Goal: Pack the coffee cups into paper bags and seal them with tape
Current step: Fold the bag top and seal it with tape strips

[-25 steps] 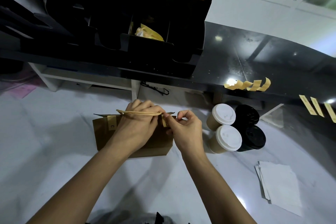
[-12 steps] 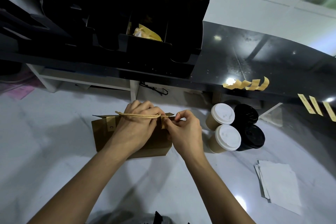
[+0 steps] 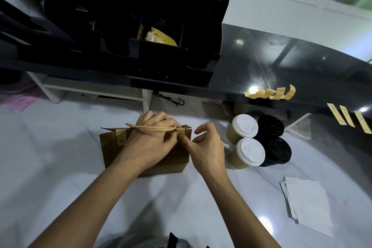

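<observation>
Brown paper bag (image 3: 110,153) stands beneath the left hand (image 3: 150,143), whose fingers curl over its top edge; the right hand (image 3: 209,147), fingers loose, presses its thumb on a tape strip (image 3: 180,131) there; four lidded coffee cups (image 3: 250,152) cluster just right of that hand

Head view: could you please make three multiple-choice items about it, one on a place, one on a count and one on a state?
1. Where do the coffee cups stand?
A. left of the paper bag
B. right of the paper bag
C. inside the paper bag

2. How many cups have white lids?
A. one
B. two
C. four

3. How is the top of the bag?
A. wide open
B. torn off
C. held shut

Key:
1 B: they cluster on the white surface to the right of the bag.
2 B: two white lids show beside two black lids.
3 C: the left hand grips the top, and tape strips cross it.
</observation>
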A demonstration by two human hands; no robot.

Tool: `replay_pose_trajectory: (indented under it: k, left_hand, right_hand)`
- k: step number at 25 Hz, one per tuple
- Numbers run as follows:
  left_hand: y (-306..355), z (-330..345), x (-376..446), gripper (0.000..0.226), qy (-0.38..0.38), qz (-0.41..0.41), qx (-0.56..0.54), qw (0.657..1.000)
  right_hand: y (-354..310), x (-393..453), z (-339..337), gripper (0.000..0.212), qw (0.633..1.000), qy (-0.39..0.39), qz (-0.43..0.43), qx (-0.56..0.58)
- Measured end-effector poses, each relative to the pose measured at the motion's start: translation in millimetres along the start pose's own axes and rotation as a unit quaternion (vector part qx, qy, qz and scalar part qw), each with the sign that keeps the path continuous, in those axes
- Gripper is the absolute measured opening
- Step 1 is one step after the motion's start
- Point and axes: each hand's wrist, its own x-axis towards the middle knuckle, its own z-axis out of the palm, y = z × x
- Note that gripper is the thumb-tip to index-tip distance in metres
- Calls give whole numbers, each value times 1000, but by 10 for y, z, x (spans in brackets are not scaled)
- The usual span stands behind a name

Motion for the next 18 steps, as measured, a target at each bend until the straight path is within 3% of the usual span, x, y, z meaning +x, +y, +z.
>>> replay_pose_trajectory:
  k: [3, 7, 13, 18]
  left_hand:
    - [-1, 16, 3, 21, 7, 9, -3, 1000]
    - [-9, 46, 23, 12, 58, 18, -29, 998]
    - [-11, 161, 40, 9, 93, 58, 2, 994]
    - [-50, 200, 54, 7, 104, 70, 5, 992]
  right_hand:
    - [94, 65, 4, 23, 999, -36, -10, 13]
    - [131, 131, 7, 27, 996, -66, -31, 47]
    - [197, 150, -3, 11, 988, -117, -40, 89]
    - [257, 167, 30, 7, 988, -106, -39, 101]
